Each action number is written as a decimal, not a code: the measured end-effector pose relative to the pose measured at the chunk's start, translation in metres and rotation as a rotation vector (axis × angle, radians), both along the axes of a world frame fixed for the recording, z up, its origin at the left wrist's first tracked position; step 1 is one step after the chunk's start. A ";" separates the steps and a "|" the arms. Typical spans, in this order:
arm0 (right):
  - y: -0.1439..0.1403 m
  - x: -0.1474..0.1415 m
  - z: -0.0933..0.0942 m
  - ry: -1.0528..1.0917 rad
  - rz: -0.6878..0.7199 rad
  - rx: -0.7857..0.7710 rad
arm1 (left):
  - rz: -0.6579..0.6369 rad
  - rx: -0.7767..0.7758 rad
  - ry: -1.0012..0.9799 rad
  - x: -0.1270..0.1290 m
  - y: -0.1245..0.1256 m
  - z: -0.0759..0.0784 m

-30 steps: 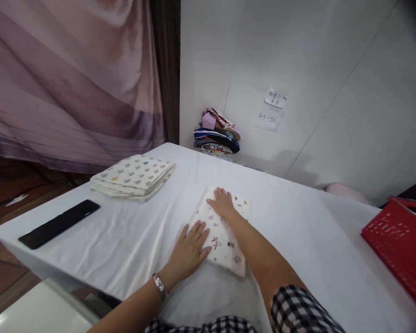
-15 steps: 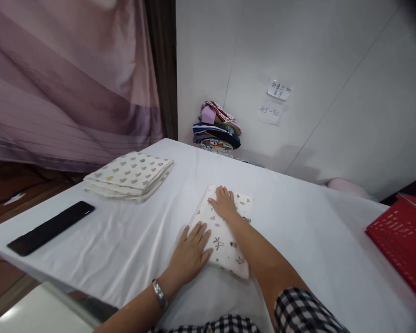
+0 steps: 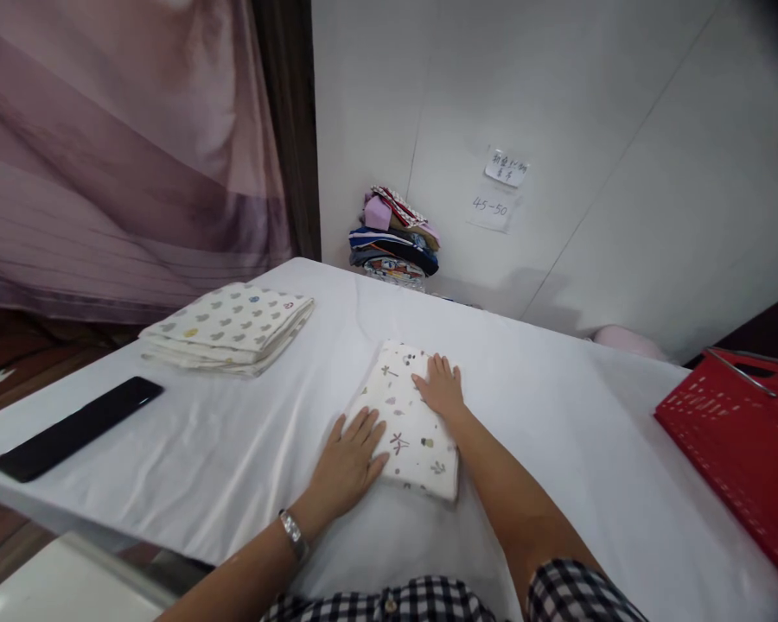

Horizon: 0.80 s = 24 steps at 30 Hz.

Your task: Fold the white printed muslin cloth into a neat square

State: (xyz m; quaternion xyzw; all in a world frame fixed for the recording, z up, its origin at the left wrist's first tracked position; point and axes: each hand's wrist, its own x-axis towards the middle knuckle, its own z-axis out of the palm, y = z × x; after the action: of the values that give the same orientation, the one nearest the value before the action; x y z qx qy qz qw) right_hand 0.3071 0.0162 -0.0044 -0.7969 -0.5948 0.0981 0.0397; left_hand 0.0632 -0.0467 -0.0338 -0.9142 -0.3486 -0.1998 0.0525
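A folded white cloth (image 3: 407, 432) with small printed plants and leaves lies flat on the white-covered table (image 3: 557, 449) in front of me. My left hand (image 3: 351, 458) rests on its left near edge, palm down, fingers stretched out. On the far right part of the cloth lies my right hand (image 3: 442, 387), also flat with its fingers apart. Neither hand grips the fabric. Farther left is a thicker folded cloth (image 3: 233, 320), white with grey shapes and a few coloured ones.
A black phone-like slab (image 3: 78, 428) lies at the table's left edge. On the right stands a red plastic basket (image 3: 732, 449) with a metal handle. Beyond the far edge rises a stack of folded fabrics (image 3: 395, 238) against the wall, near two paper notes (image 3: 494, 206).
My right hand has slid right across the cloth, uncovering its upper left part. The near right corner now lies more squarely folded. My left hand stays at the left edge. The view has shifted slightly right.
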 end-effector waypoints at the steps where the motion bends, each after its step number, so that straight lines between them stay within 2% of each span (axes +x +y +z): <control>1: -0.003 0.003 -0.003 -0.008 -0.001 0.000 | 0.000 -0.008 0.000 0.000 0.000 0.000; 4: -0.002 0.007 -0.005 0.000 0.023 0.000 | 0.001 -0.046 0.004 0.001 -0.001 0.000; 10: 0.006 0.037 0.011 0.008 0.052 0.067 | 0.014 -0.216 -0.088 0.001 0.003 0.009; 12: 0.008 0.051 0.014 0.011 0.042 0.043 | 0.107 -0.321 -0.184 -0.001 0.008 0.017; 14: 0.011 0.062 0.015 0.043 0.045 -0.013 | 0.278 -0.459 -0.264 -0.005 0.014 0.025; 17: 0.019 0.072 0.016 0.077 0.055 -0.046 | 0.472 -0.677 -0.244 -0.010 0.020 0.034; 19: 0.024 0.076 0.017 0.101 0.055 -0.053 | 0.490 -0.761 -0.174 -0.012 0.023 0.037; 21: 0.028 0.081 0.019 0.129 0.048 -0.058 | 0.463 -0.781 -0.110 -0.014 0.029 0.039; 24: 0.023 0.092 0.021 0.183 0.021 -0.074 | 0.408 -0.689 -0.023 -0.014 0.056 0.043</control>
State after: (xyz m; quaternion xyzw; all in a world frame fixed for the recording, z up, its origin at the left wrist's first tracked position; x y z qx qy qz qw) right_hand 0.3993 0.0391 0.0169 -0.7794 -0.5928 0.1925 0.0635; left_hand 0.0494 0.0089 0.0094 -0.7881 -0.5701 -0.0670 -0.2224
